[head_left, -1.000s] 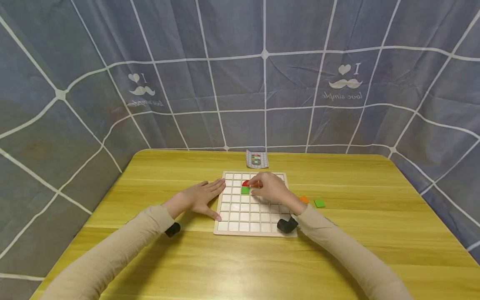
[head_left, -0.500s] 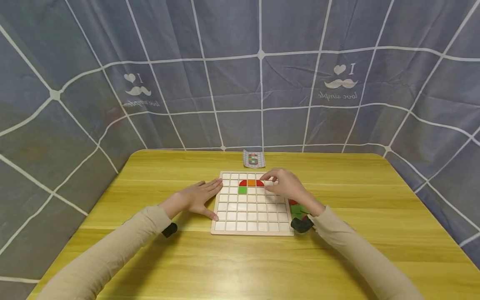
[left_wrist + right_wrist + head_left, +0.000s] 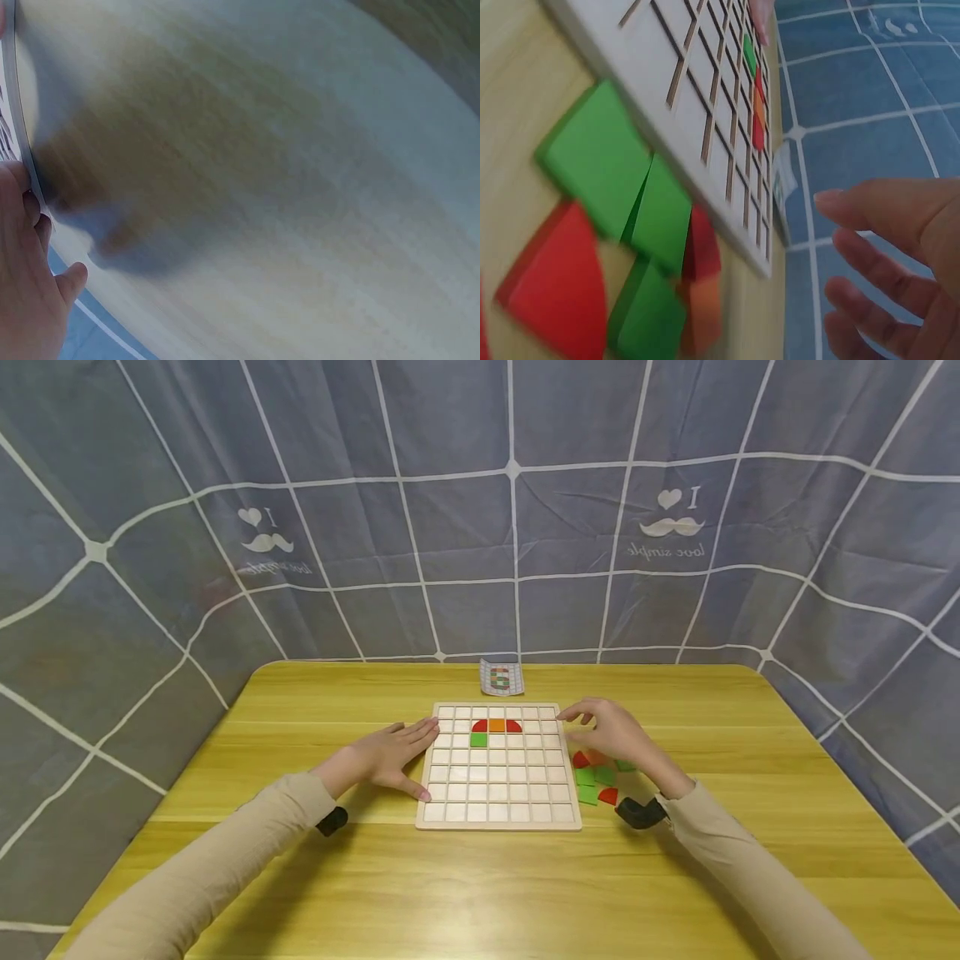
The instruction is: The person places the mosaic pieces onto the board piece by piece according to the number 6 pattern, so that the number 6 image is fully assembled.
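A white wooden grid board (image 3: pixel 498 793) lies on the table. In its upper rows sit a red quarter-round tile (image 3: pixel 480 727), an orange square tile (image 3: pixel 497 726), another red quarter-round tile (image 3: pixel 513 727) and, below the first, a green square tile (image 3: pixel 478 740). My left hand (image 3: pixel 390 757) rests with spread fingers at the board's left edge. Past the right edge hovers my right hand (image 3: pixel 611 731), fingers loosely bent and nothing between them. Under it lies a pile of green tiles (image 3: pixel 596 157), red quarter-rounds (image 3: pixel 559 285) and an orange tile (image 3: pixel 701 315).
Behind the board lies a small pattern card (image 3: pixel 501 678) with a coloured figure on a grid. The yellow wooden table (image 3: pixel 337 885) reaches back to a grey-blue curtain (image 3: pixel 465 527) with white lines. Black wrist cameras (image 3: pixel 640 814) hang below both wrists.
My right hand has let go of the red quarter-round tile in the top coloured row and moved right, off the board to above the loose tiles. The left hand stays at the edge.
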### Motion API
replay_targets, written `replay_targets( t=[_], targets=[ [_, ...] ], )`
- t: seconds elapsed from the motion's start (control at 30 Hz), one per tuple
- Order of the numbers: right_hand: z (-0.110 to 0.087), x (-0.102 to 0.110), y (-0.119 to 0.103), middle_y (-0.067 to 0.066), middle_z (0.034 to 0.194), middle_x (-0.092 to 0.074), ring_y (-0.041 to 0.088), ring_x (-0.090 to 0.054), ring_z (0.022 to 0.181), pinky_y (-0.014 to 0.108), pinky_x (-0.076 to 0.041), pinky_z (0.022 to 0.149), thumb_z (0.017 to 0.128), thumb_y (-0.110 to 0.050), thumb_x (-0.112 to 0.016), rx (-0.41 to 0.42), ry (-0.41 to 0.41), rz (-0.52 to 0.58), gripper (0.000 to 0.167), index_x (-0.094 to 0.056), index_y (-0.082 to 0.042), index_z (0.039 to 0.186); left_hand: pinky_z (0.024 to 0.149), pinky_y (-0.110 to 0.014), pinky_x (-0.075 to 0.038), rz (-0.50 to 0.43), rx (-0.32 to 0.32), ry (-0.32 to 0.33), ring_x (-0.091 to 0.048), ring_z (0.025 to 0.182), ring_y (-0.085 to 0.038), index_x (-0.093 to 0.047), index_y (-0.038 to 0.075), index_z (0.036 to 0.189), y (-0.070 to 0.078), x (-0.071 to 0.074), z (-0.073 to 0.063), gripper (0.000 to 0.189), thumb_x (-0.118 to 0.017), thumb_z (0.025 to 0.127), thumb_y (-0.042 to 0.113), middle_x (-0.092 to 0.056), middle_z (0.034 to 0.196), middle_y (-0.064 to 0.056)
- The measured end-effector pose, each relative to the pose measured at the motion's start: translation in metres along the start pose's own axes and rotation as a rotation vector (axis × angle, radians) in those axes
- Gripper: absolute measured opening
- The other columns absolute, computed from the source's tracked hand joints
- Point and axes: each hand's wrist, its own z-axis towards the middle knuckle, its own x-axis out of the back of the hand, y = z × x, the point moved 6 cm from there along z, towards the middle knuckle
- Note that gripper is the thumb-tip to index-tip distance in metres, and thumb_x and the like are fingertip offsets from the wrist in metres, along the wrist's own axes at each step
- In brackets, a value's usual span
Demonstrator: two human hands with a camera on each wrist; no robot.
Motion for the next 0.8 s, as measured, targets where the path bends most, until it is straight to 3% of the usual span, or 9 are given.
replay_targets(
  t=[0.3, 0.47, 0.63, 0.8],
  targets=[
    [-0.016, 0.003, 0.024, 0.017, 0.112, -0.067, 0.033, -0.058, 0.101, 0.038, -0.058, 0.079, 0.083, -0.006, -0.074, 0.141, -0.095, 0.133, 0.032, -0.069, 0.001, 0.113, 0.120, -0.054, -0.014, -0.006, 0.008, 0.006, -0.006, 0.151, -0.029, -0.008, 0.003, 0.155, 0.000, 0.001, -0.003, 0.113, -0.054, 0.080, 0.074, -0.001, 0.163, -0.015],
    [-0.025, 0.003, 0.038, 0.019, 0.114, -0.068, 0.036, -0.060, 0.106, 0.041, -0.057, 0.085, 0.082, -0.003, -0.074, 0.162, -0.126, 0.147, 0.031, -0.069, 0.001, 0.112, 0.120, -0.054, -0.014, -0.006, 0.005, 0.004, -0.006, 0.151, -0.030, -0.008, 0.003, 0.155, 0.001, 0.001, -0.003, 0.114, -0.053, 0.079, 0.075, -0.002, 0.163, -0.015],
    [-0.030, 0.003, 0.051, 0.011, 0.116, -0.069, 0.030, -0.059, 0.109, 0.044, -0.052, 0.093, 0.082, -0.008, -0.075, 0.142, -0.131, 0.095, 0.034, -0.069, -0.005, 0.115, 0.120, -0.054, -0.014, -0.008, 0.010, 0.000, -0.005, 0.151, -0.029, -0.007, 0.004, 0.155, 0.000, 0.001, -0.003, 0.114, -0.053, 0.079, 0.075, -0.001, 0.163, -0.014],
    [-0.031, 0.002, 0.056, 0.009, 0.116, -0.069, 0.027, -0.057, 0.108, 0.043, -0.049, 0.093, 0.082, -0.009, -0.075, 0.130, -0.135, 0.064, 0.036, -0.069, -0.006, 0.117, 0.120, -0.053, -0.014, -0.003, 0.010, 0.005, -0.005, 0.151, -0.028, -0.008, 0.005, 0.155, 0.003, 0.003, -0.002, 0.113, -0.054, 0.079, 0.075, -0.001, 0.163, -0.013]
  ],
)
